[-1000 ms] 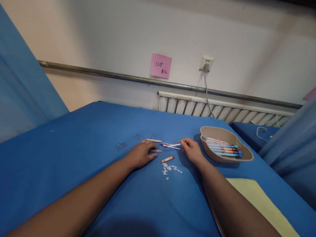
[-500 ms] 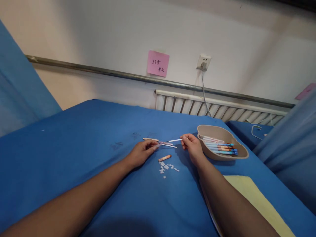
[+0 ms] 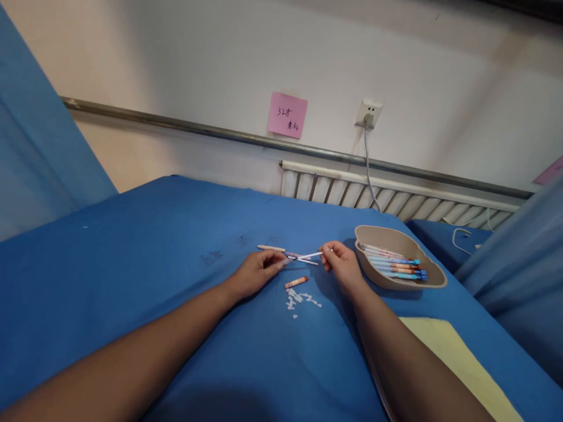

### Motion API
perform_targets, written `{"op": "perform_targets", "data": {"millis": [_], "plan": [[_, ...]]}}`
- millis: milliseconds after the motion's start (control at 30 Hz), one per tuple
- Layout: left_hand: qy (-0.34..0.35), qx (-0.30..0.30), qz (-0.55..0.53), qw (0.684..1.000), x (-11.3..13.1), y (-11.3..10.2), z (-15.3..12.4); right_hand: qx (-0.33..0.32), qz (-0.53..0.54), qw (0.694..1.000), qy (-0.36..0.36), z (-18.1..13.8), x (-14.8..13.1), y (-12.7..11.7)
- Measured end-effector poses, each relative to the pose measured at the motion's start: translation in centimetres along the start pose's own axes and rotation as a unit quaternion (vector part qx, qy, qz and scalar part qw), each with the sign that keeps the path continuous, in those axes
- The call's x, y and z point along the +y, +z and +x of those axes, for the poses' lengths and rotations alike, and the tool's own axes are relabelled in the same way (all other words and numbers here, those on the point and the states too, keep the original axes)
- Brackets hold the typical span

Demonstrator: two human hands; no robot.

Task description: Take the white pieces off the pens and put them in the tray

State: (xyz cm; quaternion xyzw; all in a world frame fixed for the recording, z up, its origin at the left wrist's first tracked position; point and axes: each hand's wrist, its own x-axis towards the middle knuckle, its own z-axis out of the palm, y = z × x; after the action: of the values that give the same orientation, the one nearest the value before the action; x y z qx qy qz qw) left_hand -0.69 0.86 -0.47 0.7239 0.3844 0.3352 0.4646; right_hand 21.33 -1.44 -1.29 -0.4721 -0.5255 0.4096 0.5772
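Observation:
My right hand (image 3: 341,268) pinches the end of a thin white refill (image 3: 308,256), its tip pointing left. My left hand (image 3: 256,273) rests on the blue cloth (image 3: 153,275) with its fingers closed round a pale pen barrel (image 3: 285,261), whose open end meets the refill's tip. A second white refill (image 3: 303,261) and a peach pen part (image 3: 271,248) lie just beyond the hands. An orange pen cap (image 3: 296,282) lies between the hands, above a scatter of small white bits (image 3: 301,301).
A beige tray (image 3: 433,282) with several pens stands right of my right hand. A yellow sheet (image 3: 461,363) lies at the near right. Behind are a radiator (image 3: 396,196), a wall socket with a cable (image 3: 368,114) and a pink note (image 3: 287,115).
My right hand picked the white refill up off the cloth and brought its tip to the barrel. My left hand closed on the barrel and raised it slightly.

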Motion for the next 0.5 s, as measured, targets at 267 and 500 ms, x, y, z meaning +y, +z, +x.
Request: {"op": "perform_targets", "data": {"millis": [267,500], "plan": [[0.006,-0.018,0.006,1.0,0.0,0.2,-0.4,-0.113,-0.097,0.989,-0.024,-1.0,0.8,1.6],[-0.001,-0.053,-0.073,0.996,0.1,0.6,-0.6,-0.174,-0.149,0.971,-0.065,-2.5,0.4,3.0]]}}
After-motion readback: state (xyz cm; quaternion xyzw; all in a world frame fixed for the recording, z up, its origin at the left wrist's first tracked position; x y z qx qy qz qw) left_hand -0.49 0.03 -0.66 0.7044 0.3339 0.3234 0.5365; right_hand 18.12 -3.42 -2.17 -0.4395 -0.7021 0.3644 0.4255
